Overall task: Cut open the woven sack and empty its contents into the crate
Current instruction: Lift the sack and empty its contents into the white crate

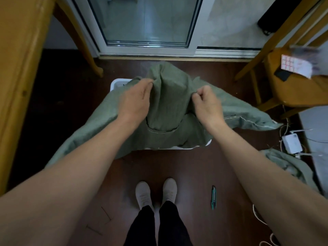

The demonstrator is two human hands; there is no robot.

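Observation:
A green woven sack point(168, 96) is draped over a white crate point(117, 83) on the dark floor ahead of my feet. The sack covers nearly all of the crate; only its far left corner and near rim show. My left hand point(134, 100) grips a fold of the sack on the left of a raised hump. My right hand point(207, 103) pinches the sack fabric on the right of that hump. A stitched seam edge of the sack trails off to the right. The crate's inside is hidden.
A teal utility knife point(213, 197) lies on the floor right of my shoes. Another green sack point(287, 164) lies at the right, near a white router point(292, 143) and cables. A wooden chair point(291, 86) stands at right, a wooden table leg point(83, 41) at left, a glass door behind.

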